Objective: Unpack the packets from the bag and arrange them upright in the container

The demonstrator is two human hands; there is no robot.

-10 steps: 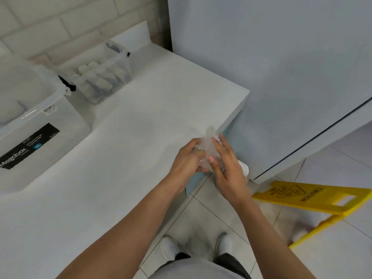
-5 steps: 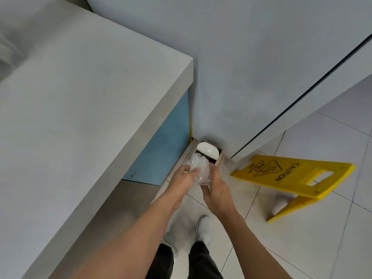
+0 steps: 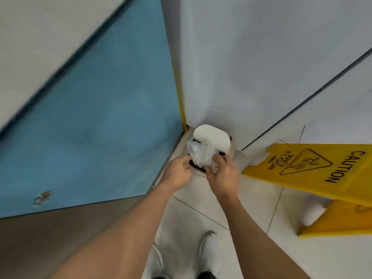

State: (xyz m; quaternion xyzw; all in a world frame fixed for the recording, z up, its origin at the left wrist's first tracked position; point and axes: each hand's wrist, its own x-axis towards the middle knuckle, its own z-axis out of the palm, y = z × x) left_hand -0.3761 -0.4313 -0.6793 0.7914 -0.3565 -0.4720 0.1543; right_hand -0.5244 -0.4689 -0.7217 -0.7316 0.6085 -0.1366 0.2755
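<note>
View: head camera only
Bag [image 3: 199, 156]: crumpled clear plastic, held up between both hands, directly over the dark opening of the bin [image 3: 231, 152]
Left hand [image 3: 178, 173]: fingers curled, pinching the bag's lower left edge
Right hand [image 3: 223, 174]: fingers curled round the bag's lower right side; it seems to hold more of the plastic
Bin: on the floor in the corner between the blue panel [image 3: 96, 127] and the grey wall, with its white lid [image 3: 211, 136] at the far side
Key relation: the bin lies just ahead of and below both hands, which are about equally near
Bag axis: bunched, none clear
Bag and lid: touching or just apart, cannot tell
Likely step: binning the emptied bag with a short push forward and down
Packets, container: not in view
Hazard: the sign [image 3: 314, 168] stands near the right hand
</note>
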